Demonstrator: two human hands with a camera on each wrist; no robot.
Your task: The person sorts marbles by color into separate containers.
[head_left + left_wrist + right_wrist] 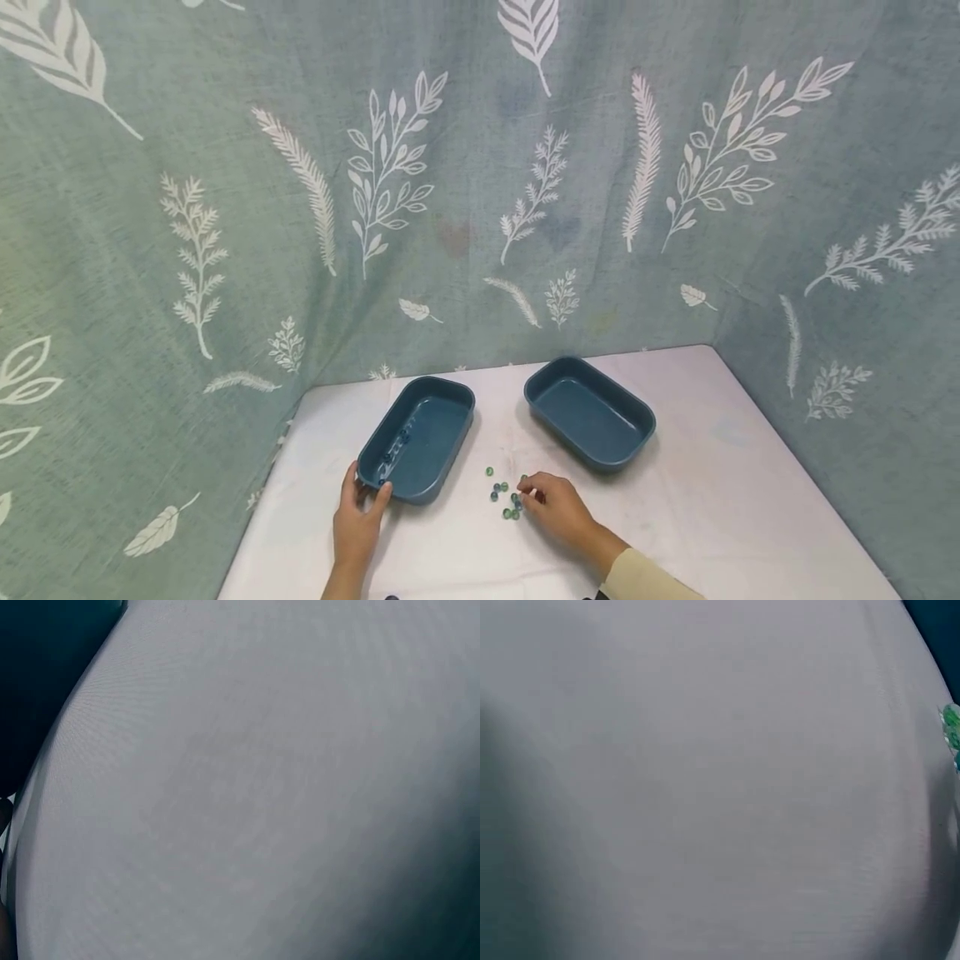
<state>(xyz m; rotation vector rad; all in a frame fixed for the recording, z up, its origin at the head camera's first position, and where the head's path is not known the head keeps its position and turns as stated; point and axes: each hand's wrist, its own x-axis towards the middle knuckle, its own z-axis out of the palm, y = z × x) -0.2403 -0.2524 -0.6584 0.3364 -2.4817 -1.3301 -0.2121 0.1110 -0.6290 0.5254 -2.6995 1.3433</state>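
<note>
My left hand point(357, 523) holds the near-left corner of a dark blue tray point(442, 446), thumb at its front rim and fingers along the left side. Several dark blue marbles point(405, 436) lie inside, along that tray's left wall. On the white cloth right of it, green marbles point(507, 513) and blue marbles point(494, 496) are scattered. My right hand point(558, 510) is at the right edge of this cluster, its thumb and index fingertips apart beside the marbles. In the right wrist view, green glass marbles point(951, 726) show at the right edge; the hand itself is mostly hidden.
A second dark blue tray point(592, 417) stands at the back right, behind my right hand. The white cloth point(712, 483) covers the table. A leaf-patterned curtain point(465, 208) hangs behind and at both sides. A small dark round thing point(392, 597) shows at the bottom edge.
</note>
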